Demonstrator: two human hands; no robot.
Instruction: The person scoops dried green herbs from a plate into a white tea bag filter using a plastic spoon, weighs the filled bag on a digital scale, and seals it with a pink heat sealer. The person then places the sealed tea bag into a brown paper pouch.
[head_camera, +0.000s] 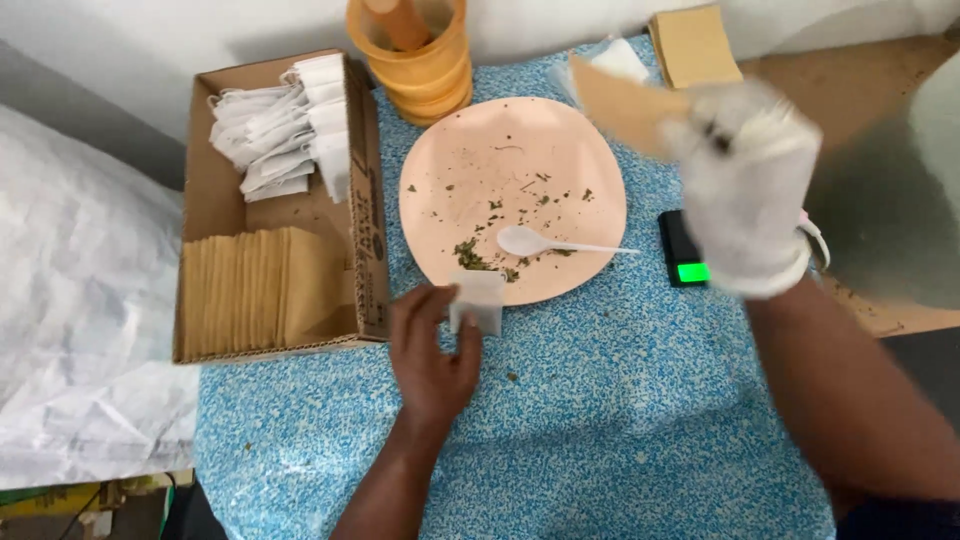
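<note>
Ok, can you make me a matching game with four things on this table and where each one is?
Things:
1. white spoon
2. small white bag
3. brown envelope
4. stack of brown envelopes

Places:
A. in the cardboard box
B. in the gloved right hand
C. on the pink plate
D. in the bare left hand

Pairs: 1-C, 2-D, 3-B, 4-A

the bare left hand (432, 350) pinches a small white sachet (477, 301) at the rim of a pink plate (440, 150) holding a white spoon (545, 243); the gloved right hand (748, 190), blurred, grips a brown paper envelope (620, 103).
</note>
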